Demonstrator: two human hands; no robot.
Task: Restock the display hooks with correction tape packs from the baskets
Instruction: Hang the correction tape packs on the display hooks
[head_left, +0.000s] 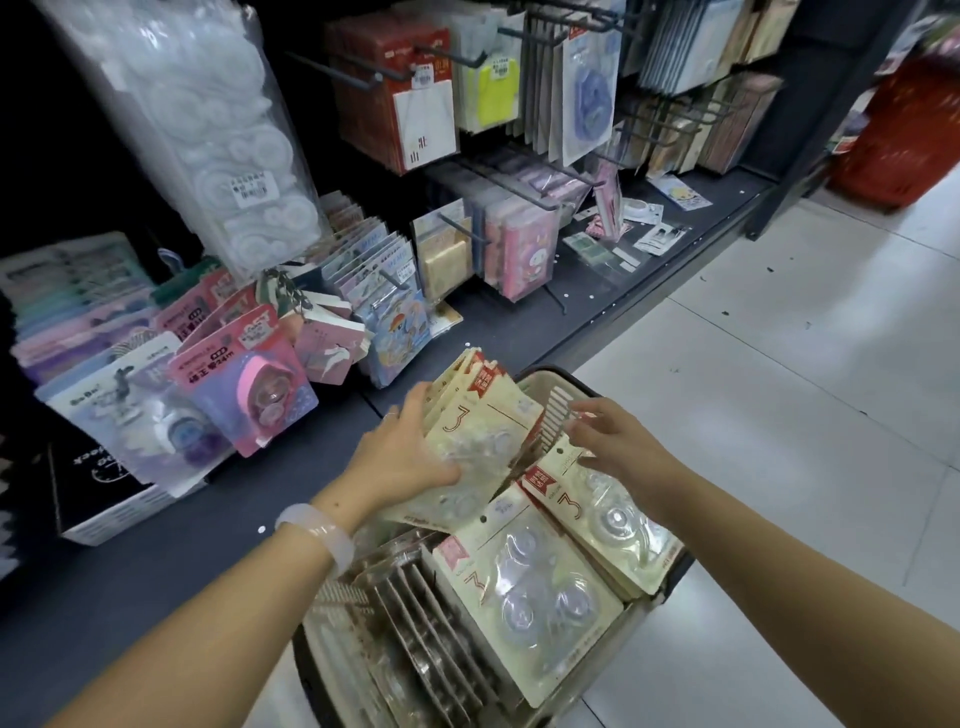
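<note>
Correction tape packs (467, 426), cream cards with clear blisters, are being gathered into a fanned stack just above the basket (550, 379), so the person is at the picking-up step, with nothing yet going onto a hook. The left hand (410, 457) is gripping that stack from its left edge, thumb curling over the front card and fingers reaching behind it. The right hand (618, 441) is hovering over the far side of the basket with fingers loosely spread; it may be brushing the top of another pack (613, 509) lying there, though motion blur is making contact hard to judge. Both forearms are stretching forward and down, and a pale bangle (317, 530) is sitting on the left wrist. More packs are lying flat and standing on edge in the basket below. Next, I judge, the stack is needing squaring so the hang holes line up, then lifting toward a bare hook (467, 228) on the dark shelf rack beyond.
</note>
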